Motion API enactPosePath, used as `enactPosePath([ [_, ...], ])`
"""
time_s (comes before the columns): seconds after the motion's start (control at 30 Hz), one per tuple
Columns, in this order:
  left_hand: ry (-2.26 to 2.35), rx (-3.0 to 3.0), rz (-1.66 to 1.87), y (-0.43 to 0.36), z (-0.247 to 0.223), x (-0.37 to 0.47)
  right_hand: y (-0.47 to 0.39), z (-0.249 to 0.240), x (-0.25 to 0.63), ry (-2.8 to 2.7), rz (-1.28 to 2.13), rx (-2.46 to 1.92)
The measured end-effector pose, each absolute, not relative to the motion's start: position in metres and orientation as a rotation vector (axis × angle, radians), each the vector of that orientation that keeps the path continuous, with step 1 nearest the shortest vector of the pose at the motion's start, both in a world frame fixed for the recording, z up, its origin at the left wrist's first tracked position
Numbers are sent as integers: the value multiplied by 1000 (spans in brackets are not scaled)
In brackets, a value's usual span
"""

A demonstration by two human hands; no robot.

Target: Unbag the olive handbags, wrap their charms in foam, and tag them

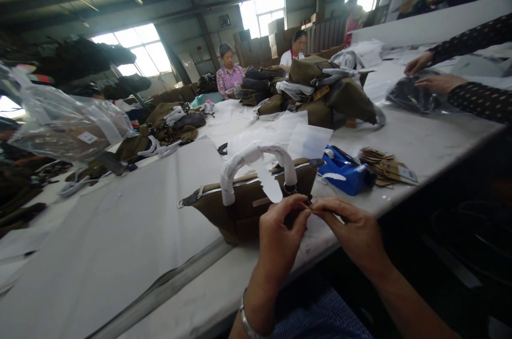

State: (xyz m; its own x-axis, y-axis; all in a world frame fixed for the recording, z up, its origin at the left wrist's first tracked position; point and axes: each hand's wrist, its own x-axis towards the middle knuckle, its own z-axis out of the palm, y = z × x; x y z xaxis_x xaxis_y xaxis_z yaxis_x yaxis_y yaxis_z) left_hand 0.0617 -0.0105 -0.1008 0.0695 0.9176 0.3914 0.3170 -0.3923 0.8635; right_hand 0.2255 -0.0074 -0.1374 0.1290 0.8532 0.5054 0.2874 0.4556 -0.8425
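Note:
An olive-brown handbag [244, 216] stands upright on the white table [132, 237], close to its front edge. White wrapping covers its handles [228, 179], and a silver zipper [212, 190] runs along the top. My left hand [282, 232] is in front of the bag's right side, thumb and fingertips pinched together. My right hand [352, 227] meets it from the right, also in a pinch. Something thin and small is between the two sets of fingertips, beside the bag's handle ring; I cannot make out what it is.
A blue tape dispenser [348, 174] and a stack of brown cardboard tags [386, 168] lie right of the bag. More olive bags [320, 94] are heaped behind. At the right, a co-worker's hands [432, 75] touch a dark item in clear plastic [416, 95]. Other people sit beyond.

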Motion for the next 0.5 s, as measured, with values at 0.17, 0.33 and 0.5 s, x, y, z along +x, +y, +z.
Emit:
enactPosePath([
  [0.17,1258,1685,1399,-12,-107,66,-9,-141,222,-1483,448,-1058],
  [0.33,1261,1711,1351,-11,-107,63,-5,-140,227,-1577,488,-1058],
  [0.5,1323,1741,1415,-14,-108,52,53,-122,264,-1288,282,-1294],
])
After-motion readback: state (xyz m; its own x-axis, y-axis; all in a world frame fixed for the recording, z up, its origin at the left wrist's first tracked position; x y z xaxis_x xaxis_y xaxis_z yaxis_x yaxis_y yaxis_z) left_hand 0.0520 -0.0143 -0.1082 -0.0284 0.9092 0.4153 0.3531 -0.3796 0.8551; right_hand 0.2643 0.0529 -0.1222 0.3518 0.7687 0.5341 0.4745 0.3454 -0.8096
